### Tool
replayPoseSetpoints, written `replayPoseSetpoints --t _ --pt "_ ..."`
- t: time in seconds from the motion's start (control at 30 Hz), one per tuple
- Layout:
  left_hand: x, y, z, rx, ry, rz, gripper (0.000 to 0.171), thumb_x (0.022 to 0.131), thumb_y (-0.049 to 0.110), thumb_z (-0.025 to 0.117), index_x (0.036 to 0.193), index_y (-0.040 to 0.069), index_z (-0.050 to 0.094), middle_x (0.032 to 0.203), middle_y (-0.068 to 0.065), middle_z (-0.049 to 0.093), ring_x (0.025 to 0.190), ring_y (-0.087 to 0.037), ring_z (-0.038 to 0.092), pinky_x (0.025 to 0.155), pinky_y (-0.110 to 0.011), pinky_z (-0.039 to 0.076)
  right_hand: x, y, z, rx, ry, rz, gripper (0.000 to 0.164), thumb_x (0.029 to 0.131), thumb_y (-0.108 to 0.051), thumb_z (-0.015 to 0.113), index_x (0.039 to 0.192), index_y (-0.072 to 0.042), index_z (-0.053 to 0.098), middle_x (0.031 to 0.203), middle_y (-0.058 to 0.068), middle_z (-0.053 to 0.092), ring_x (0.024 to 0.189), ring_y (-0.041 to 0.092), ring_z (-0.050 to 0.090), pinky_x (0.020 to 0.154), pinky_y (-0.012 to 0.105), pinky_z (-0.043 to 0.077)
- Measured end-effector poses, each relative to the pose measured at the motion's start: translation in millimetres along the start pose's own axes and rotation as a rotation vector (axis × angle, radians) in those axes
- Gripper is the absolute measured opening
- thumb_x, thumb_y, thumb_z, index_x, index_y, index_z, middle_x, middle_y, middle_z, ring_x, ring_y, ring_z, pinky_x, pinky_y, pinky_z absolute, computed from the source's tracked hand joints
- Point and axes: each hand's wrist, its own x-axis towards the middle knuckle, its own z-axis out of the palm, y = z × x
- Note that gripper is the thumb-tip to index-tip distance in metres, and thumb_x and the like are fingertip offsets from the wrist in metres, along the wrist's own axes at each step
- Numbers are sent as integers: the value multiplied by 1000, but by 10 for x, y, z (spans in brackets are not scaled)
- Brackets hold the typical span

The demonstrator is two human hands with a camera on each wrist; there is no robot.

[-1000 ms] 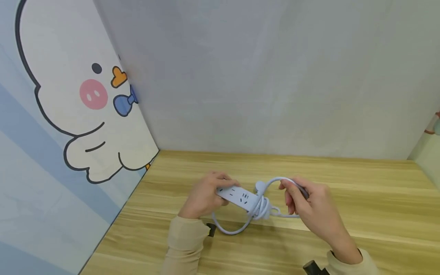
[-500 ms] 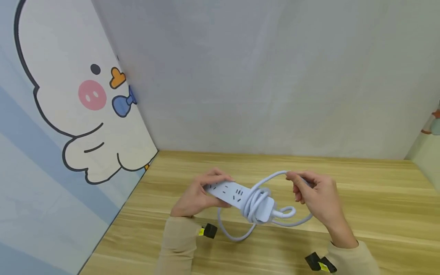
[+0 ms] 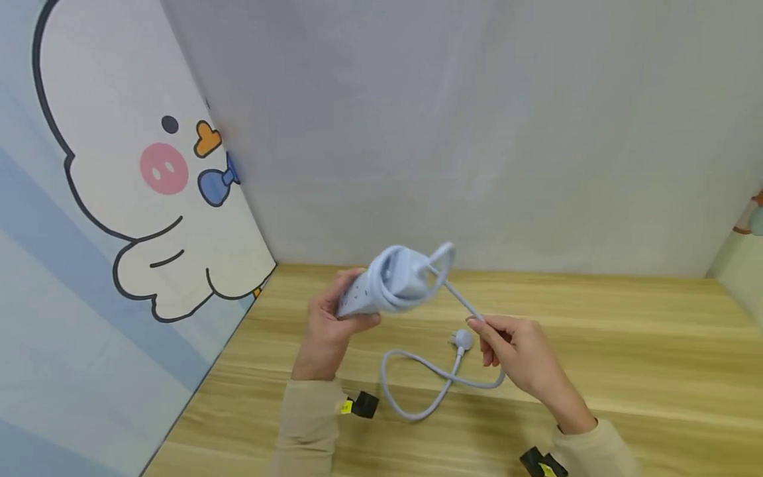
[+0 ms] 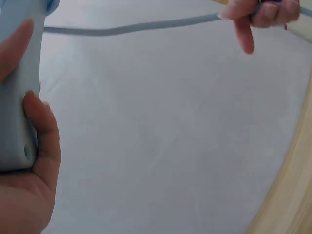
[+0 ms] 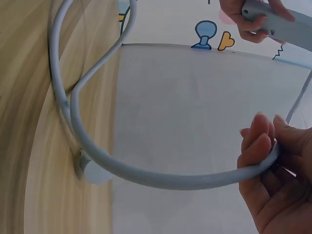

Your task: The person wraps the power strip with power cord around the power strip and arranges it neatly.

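Observation:
A white power strip (image 3: 356,295) is held up off the table, tilted, by my left hand (image 3: 328,331), which grips its near end. Several turns of its cord (image 3: 381,285) are wound round the far end. From there the cord runs taut to my right hand (image 3: 521,351), whose thumb and fingers pinch it. Past that hand the loose length loops down onto the table, where the plug (image 3: 462,339) lies with its prongs pointing left. In the left wrist view the strip (image 4: 17,112) sits between thumb and fingers. The right wrist view has the cord (image 5: 180,181) passing through the curled fingers.
The wooden table (image 3: 626,351) spreads under both hands. A pale grey backdrop (image 3: 477,132) rises behind it, and a panel with a cartoon duck (image 3: 119,119) stands at the left. Black wrist cameras (image 3: 365,404) sit by the sleeves.
The left hand has raised and turned the power strip so its wrapped end faces up. One turn looks unwound; the plug now lies on the table. The right hand has come lower and left, pulling cord.

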Motion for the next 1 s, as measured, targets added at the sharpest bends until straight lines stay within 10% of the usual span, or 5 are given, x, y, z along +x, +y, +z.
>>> replayPoseSetpoints --t 0.7,1.0 --pt "75 -155 43 407 569 60 59 70 10 82 125 19 62 111 -5 52 108 -19 49 95 -38 36 -72 -115 32 125 -391 53 24 96 -30 52 88 -14 68 61 1 61 55 14 61 53 31 53" --pt "114 -319 35 845 608 226 54 67 6 84 117 13 67 103 -11 56 99 -27 50 81 -38 44 -152 -324 -59 96 -484 -13 22 96 -33 52 85 -19 64 57 -4 58 52 7 59 51 30 52"
